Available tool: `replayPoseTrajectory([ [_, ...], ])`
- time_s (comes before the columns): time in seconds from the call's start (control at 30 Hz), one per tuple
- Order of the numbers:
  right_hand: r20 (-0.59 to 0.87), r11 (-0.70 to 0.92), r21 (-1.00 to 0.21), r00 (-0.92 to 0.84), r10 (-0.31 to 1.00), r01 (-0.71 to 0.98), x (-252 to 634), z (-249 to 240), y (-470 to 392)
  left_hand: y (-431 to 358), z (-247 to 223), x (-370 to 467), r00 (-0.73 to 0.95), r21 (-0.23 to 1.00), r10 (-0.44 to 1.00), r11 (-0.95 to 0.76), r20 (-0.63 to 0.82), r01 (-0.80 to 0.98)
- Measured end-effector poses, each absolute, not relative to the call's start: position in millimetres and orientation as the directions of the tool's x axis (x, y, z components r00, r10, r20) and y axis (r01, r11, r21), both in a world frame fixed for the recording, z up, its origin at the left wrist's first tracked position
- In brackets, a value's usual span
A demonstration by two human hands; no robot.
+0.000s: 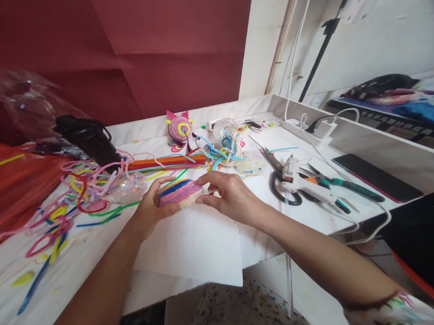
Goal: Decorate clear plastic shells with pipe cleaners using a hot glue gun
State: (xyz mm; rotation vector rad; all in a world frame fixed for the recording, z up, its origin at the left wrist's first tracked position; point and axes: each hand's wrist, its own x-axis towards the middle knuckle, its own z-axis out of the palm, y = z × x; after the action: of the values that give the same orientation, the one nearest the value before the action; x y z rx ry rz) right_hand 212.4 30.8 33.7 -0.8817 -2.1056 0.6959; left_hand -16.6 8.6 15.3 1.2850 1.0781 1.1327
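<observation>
A rounded craft piece wound with pipe cleaners [179,192], striped yellow, blue, purple, pink and cream, is tilted above a sheet of white paper [195,249]. My left hand [154,208] grips it from the left, thumb in front and fingers behind. At its right end my right hand [229,195] is closed in a pinch on a cream pipe cleaner [207,192], which runs along the lower edge of the piece. The right fingertips are close to the piece; whether they touch it I cannot tell.
Tangled pipe cleaners [95,182] and a black hair dryer-like tool [88,139] lie left. Behind stand a pink-and-yellow round figure [180,128] and a pipe cleaner bundle [166,162]. Right are scissors [272,160], a white glue gun [304,185], green-handled pliers [358,187] and a phone [378,177].
</observation>
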Motion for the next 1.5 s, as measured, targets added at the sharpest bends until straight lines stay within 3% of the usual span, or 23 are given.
replayPoseTrajectory([
  [0.27,0.483,0.706,-0.617,-0.54,0.689,0.348,218,36,31,8,13,-18,0.137,1.0,0.99,-0.022,0.024,-0.018],
  [0.53,0.596,0.849,-0.363,-0.604,0.529,0.385,241,41,31,7,15,-18,0.162,0.997,0.984,-0.068,0.072,-0.03],
  [0.73,0.592,0.814,-0.391,-0.56,0.58,0.43,238,40,35,6,15,-16,0.137,0.997,0.989,-0.053,0.061,-0.061],
  [0.9,0.63,0.839,-0.372,-0.556,0.542,0.397,240,38,45,5,19,-15,0.124,0.989,0.992,-0.01,0.028,-0.148],
  [1.37,0.701,0.845,-0.208,-0.528,0.479,0.492,248,35,50,7,19,-13,0.095,0.975,0.995,-0.013,0.035,-0.222],
  [1.5,0.756,0.851,-0.22,-0.468,0.457,0.476,250,29,55,7,18,-13,0.079,0.975,0.995,-0.04,0.059,-0.217],
])
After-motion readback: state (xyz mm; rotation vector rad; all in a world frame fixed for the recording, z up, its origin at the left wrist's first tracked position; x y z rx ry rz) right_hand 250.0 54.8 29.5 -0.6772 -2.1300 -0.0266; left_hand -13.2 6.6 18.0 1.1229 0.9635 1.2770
